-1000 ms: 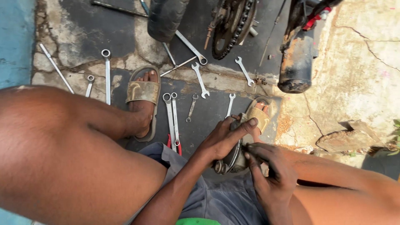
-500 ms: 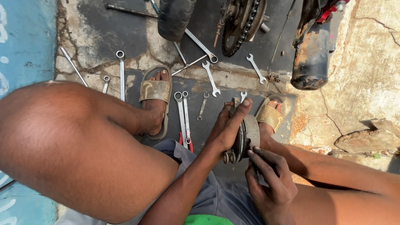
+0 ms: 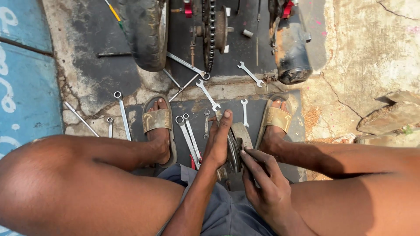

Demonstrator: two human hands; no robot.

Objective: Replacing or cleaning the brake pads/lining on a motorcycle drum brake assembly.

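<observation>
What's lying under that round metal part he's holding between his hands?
The round metal part stands on edge between the left hand and right hand. Dark stained ground shows around it; directly beneath is hidden by the hands and grey shorts.

Round metal part (image 3: 236, 146): held on edge between both hands; its left face is covered by the left hand (image 3: 217, 142), its lower rim by the right hand (image 3: 262, 183). Kind of part cannot be told.

Tyre (image 3: 144, 32): upper portion cut off by the top edge.

Chain and sprocket (image 3: 212, 30): cut off by the top edge.

Dark cylinder (image 3: 292, 54): top cut off; scuffed finish, detail unclear.

Red-handled tool (image 3: 192, 162): only a sliver shows between the left forearm and the spanners (image 3: 188, 135).

Both knees: cut off by the bottom edge.
</observation>
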